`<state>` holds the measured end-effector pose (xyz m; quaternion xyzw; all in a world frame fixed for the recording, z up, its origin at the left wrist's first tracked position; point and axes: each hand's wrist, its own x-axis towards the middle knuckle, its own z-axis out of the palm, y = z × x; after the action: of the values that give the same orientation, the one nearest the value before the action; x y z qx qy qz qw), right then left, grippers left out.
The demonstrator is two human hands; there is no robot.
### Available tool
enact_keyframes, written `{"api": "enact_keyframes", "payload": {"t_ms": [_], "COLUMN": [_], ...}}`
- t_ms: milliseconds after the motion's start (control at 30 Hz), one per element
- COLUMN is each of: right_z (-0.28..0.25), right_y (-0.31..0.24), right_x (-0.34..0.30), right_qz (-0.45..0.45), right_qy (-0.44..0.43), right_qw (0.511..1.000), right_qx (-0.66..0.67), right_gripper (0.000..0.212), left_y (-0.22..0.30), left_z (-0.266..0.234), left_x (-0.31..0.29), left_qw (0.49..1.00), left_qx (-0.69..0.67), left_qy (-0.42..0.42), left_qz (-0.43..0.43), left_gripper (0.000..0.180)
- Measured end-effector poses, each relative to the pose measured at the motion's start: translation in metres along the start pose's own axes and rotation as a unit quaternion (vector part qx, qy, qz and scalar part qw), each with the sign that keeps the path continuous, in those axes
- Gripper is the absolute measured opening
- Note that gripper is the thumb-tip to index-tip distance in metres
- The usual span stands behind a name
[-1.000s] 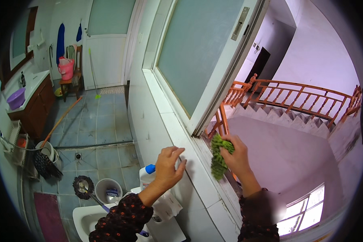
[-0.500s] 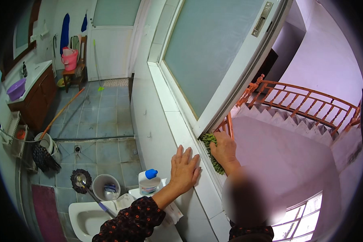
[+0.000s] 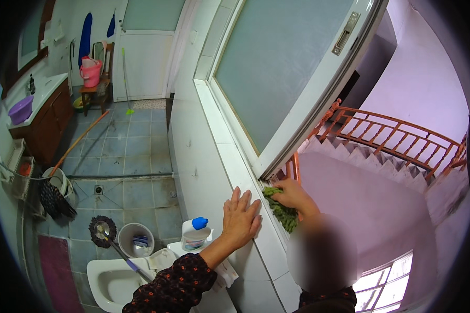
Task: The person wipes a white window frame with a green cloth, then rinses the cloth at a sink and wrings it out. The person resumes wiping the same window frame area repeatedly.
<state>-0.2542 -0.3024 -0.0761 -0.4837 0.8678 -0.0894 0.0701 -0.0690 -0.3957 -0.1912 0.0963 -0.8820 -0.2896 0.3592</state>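
My left hand lies flat on the white tiled sill, fingers spread and nothing in them. On the sill's outer side, my right hand grips a shaggy green cleaning cloth at its upper end. The cloth lies along the window track, just below the lower corner of the sliding window sash, which has frosted glass and a white frame. My fingertips on the cloth are partly hidden, and a blurred patch covers my right forearm.
Below my left arm stand a white bottle with a blue cap, a toilet, a grey bin and a dark round brush. A stairwell with an orange wooden railing drops away beyond the window.
My right hand has turned and shifted slightly, and the cloth beneath it looks wider and more bunched. The left hand stays put on the sill. The view has shifted a little.
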Motion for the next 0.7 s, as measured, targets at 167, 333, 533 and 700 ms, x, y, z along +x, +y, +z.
{"api": "enact_keyframes", "payload": {"t_ms": [167,333,533,700], "right_z": [0.005,0.034,0.027,-0.01], "right_y": [-0.005,-0.019,-0.021,-0.042], "right_x": [-0.021,0.003,0.009,-0.02], "right_qz": [0.024,0.012,0.029,0.089], "right_qy": [0.24,0.21,0.141,-0.057], "right_qw": [0.97,0.97,0.982,0.981], "right_qx": [0.005,-0.124,-0.121,-0.16], "right_gripper": [0.026,0.02,0.018,0.025], "left_y": [0.002,0.004,0.004,-0.002], "left_z": [0.006,0.004,0.003,0.002], "left_x": [-0.001,-0.001,-0.003,-0.002], "left_qw": [1.0,1.0,1.0,1.0], "left_qx": [-0.029,-0.012,-0.017,-0.011], "left_qy": [0.012,0.002,0.004,0.008], "left_qz": [0.001,0.001,0.001,-0.006], "left_gripper": [0.048,0.049,0.048,0.047]}}
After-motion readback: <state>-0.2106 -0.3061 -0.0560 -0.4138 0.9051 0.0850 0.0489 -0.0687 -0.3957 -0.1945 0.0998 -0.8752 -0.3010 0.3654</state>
